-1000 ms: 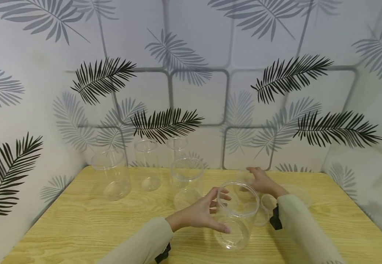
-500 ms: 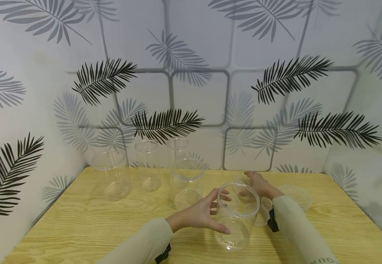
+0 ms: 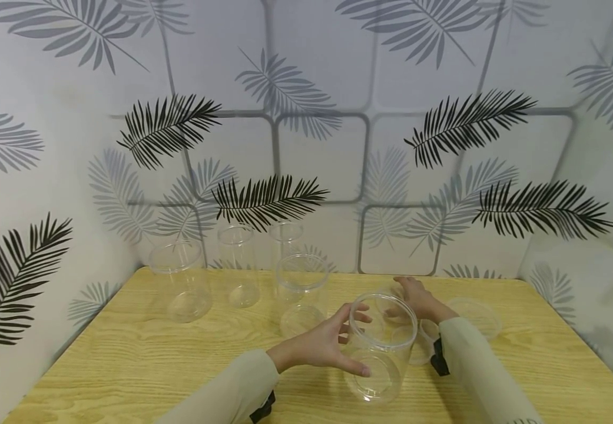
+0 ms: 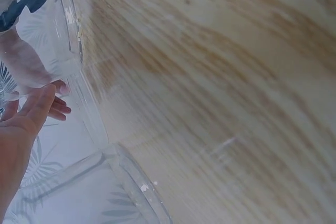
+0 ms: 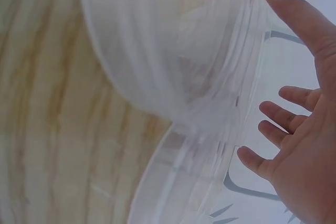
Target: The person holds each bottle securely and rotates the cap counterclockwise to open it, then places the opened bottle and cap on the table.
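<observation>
A clear plastic jar (image 3: 383, 377) stands upright near the front of the table. My left hand (image 3: 319, 341) holds it from the left, thumb at the front and fingers reaching behind. In the left wrist view the fingers of that hand (image 4: 23, 124) appear at the left edge. My right hand (image 3: 417, 297) is beyond the jar, over several clear round lids (image 3: 420, 347). In the right wrist view, its thumb and fingers are spread apart, with large clear rims (image 5: 173, 51) beside them. Transparency hides whether the fingertips touch a lid.
Several more clear jars stand at the back left: a wide jar (image 3: 181, 288), a narrow jar (image 3: 239, 277), another narrow jar (image 3: 285, 241) and a wide jar (image 3: 302, 288) in front of it. A flat clear lid (image 3: 476, 318) lies at the right. A patterned wall (image 3: 306, 159) borders the wooden table (image 3: 152, 365).
My right hand has come slightly down and left among the lids, then stayed nearly still over the last half second. The left hand and its jar keep their place.
</observation>
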Demonstrator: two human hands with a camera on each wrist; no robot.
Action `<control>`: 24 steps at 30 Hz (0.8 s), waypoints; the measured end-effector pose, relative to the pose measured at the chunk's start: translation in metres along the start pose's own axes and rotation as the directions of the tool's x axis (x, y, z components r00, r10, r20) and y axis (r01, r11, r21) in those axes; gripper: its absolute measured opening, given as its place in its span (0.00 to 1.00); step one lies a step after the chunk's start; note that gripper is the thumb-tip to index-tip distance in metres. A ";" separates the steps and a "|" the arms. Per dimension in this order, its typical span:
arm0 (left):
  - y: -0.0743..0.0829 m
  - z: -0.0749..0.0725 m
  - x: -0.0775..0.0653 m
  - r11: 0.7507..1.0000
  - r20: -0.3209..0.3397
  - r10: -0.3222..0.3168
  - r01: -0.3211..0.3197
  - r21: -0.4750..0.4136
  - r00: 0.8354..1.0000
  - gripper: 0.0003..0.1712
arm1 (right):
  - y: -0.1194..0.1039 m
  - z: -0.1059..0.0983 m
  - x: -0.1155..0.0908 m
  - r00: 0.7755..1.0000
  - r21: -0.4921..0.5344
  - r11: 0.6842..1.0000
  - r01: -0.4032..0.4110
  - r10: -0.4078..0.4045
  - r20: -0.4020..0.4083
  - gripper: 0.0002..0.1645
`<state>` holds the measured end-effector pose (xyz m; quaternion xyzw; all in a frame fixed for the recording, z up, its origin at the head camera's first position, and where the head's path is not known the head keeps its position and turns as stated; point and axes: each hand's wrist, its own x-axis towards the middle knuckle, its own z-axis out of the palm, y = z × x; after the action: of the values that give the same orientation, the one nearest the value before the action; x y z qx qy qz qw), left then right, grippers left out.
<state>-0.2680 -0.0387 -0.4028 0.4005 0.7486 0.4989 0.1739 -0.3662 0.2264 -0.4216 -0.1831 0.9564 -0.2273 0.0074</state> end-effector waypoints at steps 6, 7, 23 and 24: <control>0.002 -0.001 -0.001 0.999 0.008 0.015 -0.015 0.045 1.000 0.56 | -0.001 -0.003 -0.002 1.000 0.014 1.000 -0.003 0.004 -0.021 0.55; 0.003 -0.002 -0.001 0.998 0.010 0.019 -0.020 0.054 1.000 0.56 | -0.002 -0.004 -0.003 1.000 0.017 1.000 0.001 -0.001 -0.028 0.55; 0.035 -0.024 -0.010 0.990 -0.081 0.083 -0.073 0.124 0.993 0.56 | -0.016 -0.043 -0.023 0.985 0.074 0.993 0.091 -0.078 -0.156 0.50; 0.038 -0.026 -0.011 0.990 -0.085 0.089 -0.079 0.119 0.992 0.56 | -0.017 -0.045 -0.024 0.983 0.080 0.992 0.094 -0.080 -0.163 0.51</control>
<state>-0.2621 -0.0562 -0.3597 0.4182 0.7657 0.4792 0.0953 -0.3423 0.2406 -0.3752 -0.2056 0.9342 -0.2829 -0.0710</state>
